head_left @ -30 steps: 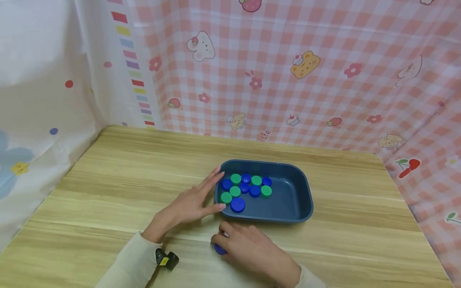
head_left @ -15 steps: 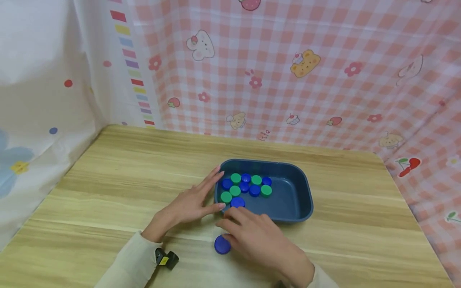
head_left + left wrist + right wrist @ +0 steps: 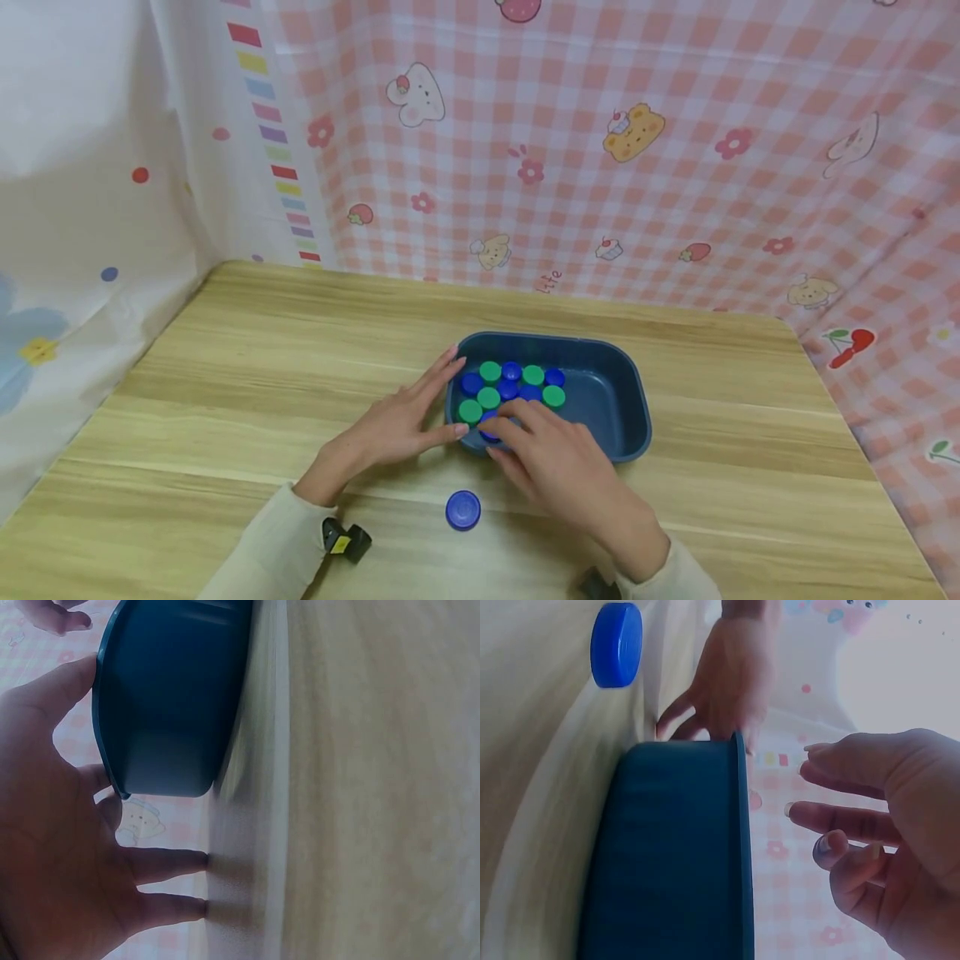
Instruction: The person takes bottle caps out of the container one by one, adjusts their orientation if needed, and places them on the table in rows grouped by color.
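The tray (image 3: 615, 400) lies lengthwise left to right; the left hand (image 3: 393, 425), grip wide, touches its end, the right hand (image 3: 562, 462) (loosely parted grip) arching above.

In my head view I look forward and down, far enough back to have the tray (image 3: 606, 404), wooden table (image 3: 225, 375) and checked curtain (image 3: 570, 208) together. My left wrist view is low, near and turned sideways, facing the tray's outer wall. The right one is also low and sideways; with the head view it shares the loose blue cap (image 3: 462, 510) and left hand (image 3: 393, 427).
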A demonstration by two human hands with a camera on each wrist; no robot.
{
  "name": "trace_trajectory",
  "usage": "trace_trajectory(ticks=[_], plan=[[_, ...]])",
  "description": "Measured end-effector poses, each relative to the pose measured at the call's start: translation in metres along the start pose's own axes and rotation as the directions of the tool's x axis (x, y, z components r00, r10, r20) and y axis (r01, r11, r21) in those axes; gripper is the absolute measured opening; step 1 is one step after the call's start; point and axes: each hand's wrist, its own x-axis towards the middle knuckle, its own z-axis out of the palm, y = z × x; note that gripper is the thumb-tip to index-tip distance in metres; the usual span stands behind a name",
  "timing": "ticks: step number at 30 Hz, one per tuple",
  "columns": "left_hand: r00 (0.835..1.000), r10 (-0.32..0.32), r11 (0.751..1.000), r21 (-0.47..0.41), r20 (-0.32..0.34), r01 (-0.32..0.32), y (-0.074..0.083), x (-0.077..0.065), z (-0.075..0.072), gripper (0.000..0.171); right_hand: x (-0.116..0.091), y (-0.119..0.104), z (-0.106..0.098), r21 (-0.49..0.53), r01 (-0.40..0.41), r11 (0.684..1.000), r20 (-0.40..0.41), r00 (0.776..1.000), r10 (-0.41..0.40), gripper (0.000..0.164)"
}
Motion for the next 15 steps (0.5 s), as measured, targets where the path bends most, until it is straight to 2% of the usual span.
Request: trace_trajectory(ticks=[5,15], plan=[[1.0,0.001,1.0,0.0,0.002,-0.001,0.0,0.0,0.0,0.081,0.0,0.008,-0.001,-0.01,-0.024,1.0,-0.025,0.999,0.024,0.024],[1.0,-0.011,1.0,0.009,0.009,0.011,0.0,0.001,0.0,0.082,0.0,0.025,-0.003,-0.034,-0.088,0.996,-0.006,0.996,0.088,0.028]])
